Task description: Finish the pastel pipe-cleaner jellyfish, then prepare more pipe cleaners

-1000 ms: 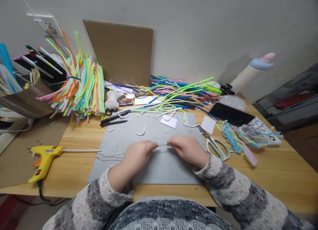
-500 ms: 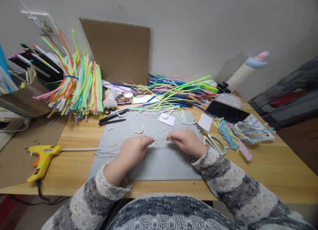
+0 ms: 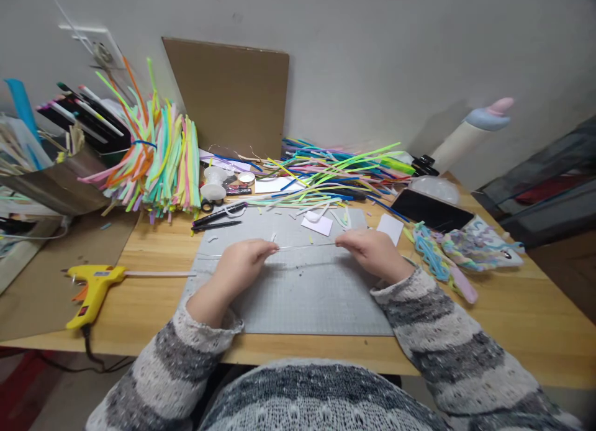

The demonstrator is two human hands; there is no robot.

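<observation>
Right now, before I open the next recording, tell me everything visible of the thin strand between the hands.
The strand is very thin and silvery, looking like metal wire. It runs almost straight from the grip of the left hand to that of the right hand, over the grey mat, slanting slightly upward in the picture toward the right. A fine line also shows beyond the left hand; whether it continues this strand is unclear.

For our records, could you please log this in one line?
left hand: pinches wire | right hand: pinches wire | beneath: gray cutting mat
</observation>
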